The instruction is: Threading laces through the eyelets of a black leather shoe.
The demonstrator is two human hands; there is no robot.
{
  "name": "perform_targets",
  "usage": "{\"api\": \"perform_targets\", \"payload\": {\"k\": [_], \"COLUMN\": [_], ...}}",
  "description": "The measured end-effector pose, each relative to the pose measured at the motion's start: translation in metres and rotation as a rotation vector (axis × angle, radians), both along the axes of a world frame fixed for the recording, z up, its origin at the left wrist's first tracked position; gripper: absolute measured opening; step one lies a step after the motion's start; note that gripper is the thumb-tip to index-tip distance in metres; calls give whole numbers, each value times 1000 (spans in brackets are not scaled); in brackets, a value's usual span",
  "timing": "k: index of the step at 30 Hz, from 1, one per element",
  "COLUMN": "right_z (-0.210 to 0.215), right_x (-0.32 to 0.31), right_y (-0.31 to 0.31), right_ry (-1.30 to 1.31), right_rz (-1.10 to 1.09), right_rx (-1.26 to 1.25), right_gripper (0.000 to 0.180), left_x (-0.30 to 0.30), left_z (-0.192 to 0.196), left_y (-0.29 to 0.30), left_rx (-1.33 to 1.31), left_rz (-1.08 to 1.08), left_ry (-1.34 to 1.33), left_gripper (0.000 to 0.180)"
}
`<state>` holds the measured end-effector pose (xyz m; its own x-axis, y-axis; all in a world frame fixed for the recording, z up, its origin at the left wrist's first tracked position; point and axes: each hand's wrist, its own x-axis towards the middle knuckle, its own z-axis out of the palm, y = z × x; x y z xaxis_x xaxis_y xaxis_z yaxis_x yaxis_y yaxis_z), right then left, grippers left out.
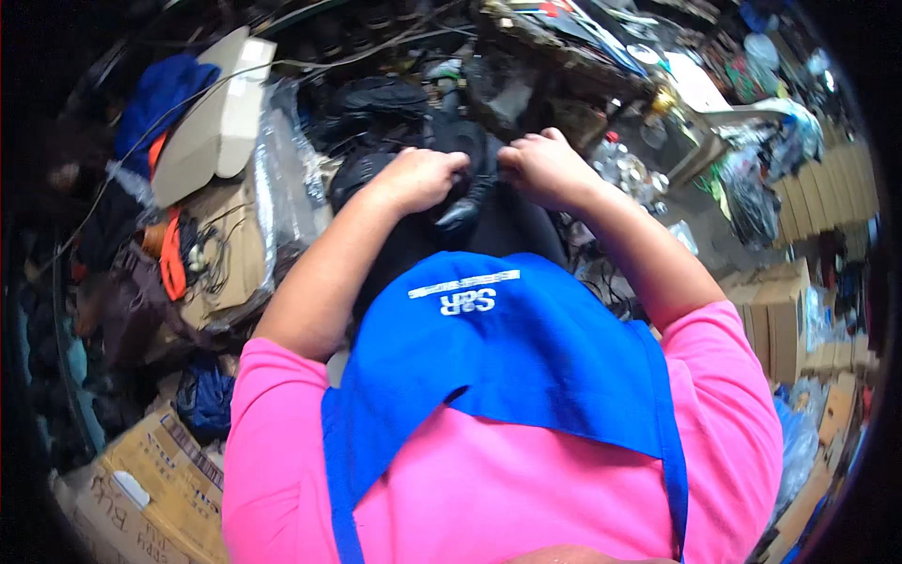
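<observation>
Both of my hands are raised in front of my lap, close together with the fingers curled in. My left hand (pixel 427 179) is closed at the left edge of a black item (pixel 474 183) with a shiny lower part; its kind is too dark to make out. On the other side, my right hand (pixel 547 169) is closed with its fingertips turned toward the same item. What lies inside the fingers is hidden. More dark pieces, among them a black bundle (pixel 381 103), lie just beyond my left hand. A blue apron (pixel 507 348) covers my front.
Flat cardboard (pixel 211 117) and clear plastic sheeting (pixel 287 179) lie to the left, with an orange strip (pixel 173 254) beside them. A cardboard box (pixel 155 479) stands lower left. Cardboard boxes (pixel 770 320) stand at right, below plastic bags (pixel 752 193). A cluttered table (pixel 564 42) is ahead.
</observation>
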<state>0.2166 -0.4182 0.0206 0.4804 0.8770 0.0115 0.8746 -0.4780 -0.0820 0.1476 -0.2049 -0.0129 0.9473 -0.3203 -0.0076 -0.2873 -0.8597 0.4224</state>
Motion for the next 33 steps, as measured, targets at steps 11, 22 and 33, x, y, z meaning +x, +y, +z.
{"api": "perform_targets", "payload": {"k": [11,22,33], "right_z": [-17,-41,-21], "right_x": [2,2,27], "right_y": [-21,-117,-67], "right_ry": [-18,1294,1780], "right_rz": [16,-615,-77], "right_rx": [-58,1494,1255], "right_gripper": [12,19,30], "left_x": [1,-16,-29], "left_z": [-12,19,48], "left_y": [42,135,59], "left_rx": [111,-1378,-1318], "left_rz": [-158,100,197], "left_ry": [-130,172,355], "left_gripper": [11,9,24]}}
